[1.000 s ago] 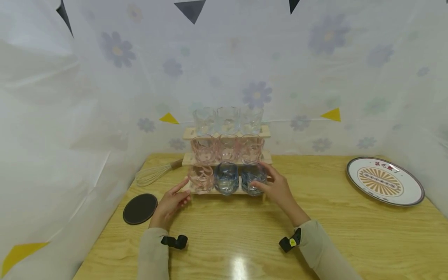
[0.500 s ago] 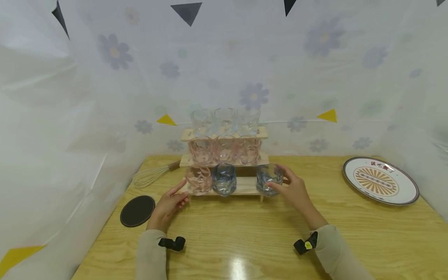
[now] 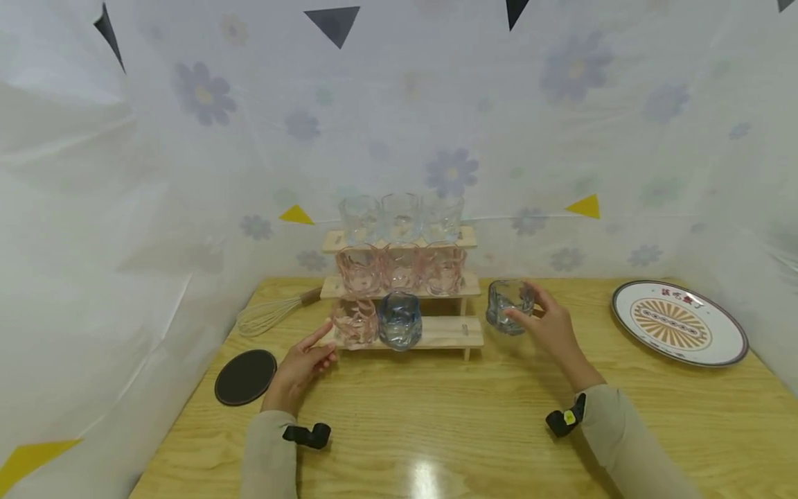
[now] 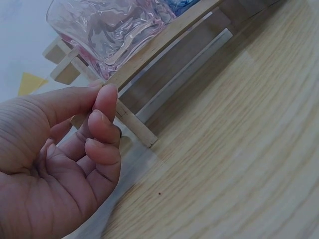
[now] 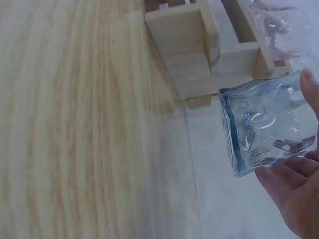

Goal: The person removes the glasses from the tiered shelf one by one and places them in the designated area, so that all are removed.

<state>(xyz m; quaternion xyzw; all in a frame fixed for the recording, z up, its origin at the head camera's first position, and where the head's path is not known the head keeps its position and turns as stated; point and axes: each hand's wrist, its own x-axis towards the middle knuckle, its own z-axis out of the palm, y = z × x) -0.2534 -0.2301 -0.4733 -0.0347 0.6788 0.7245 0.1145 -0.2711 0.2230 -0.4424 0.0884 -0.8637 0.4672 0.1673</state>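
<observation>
A bluish glass cup point(image 3: 510, 307) is in my right hand point(image 3: 551, 333), thumb on its near side and fingers around the far side. It is held upright, right of the wooden rack point(image 3: 449, 333) and apart from it. The right wrist view shows the glass cup point(image 5: 269, 124) off the shelf, near the rack's end. My left hand point(image 3: 299, 371) pinches the lower shelf's left corner; in the left wrist view, thumb and index finger of the left hand point(image 4: 65, 149) meet there. A pink glass cup point(image 3: 355, 322) and a blue glass cup point(image 3: 400, 320) stand on that bottom shelf.
Pink cups point(image 3: 401, 269) fill the middle shelf; clear cups point(image 3: 400, 216) stand on top. A whisk point(image 3: 271, 315) and a black round coaster point(image 3: 246, 376) lie left. A patterned plate point(image 3: 679, 324) lies at the right. A floral curtain point(image 3: 399, 90) hangs behind the table point(image 3: 399, 430).
My right hand has slid the bluish cup rightward along the bottom shelf, then lifted it off past the rack's right end. The left hand has stayed at the rack's left corner.
</observation>
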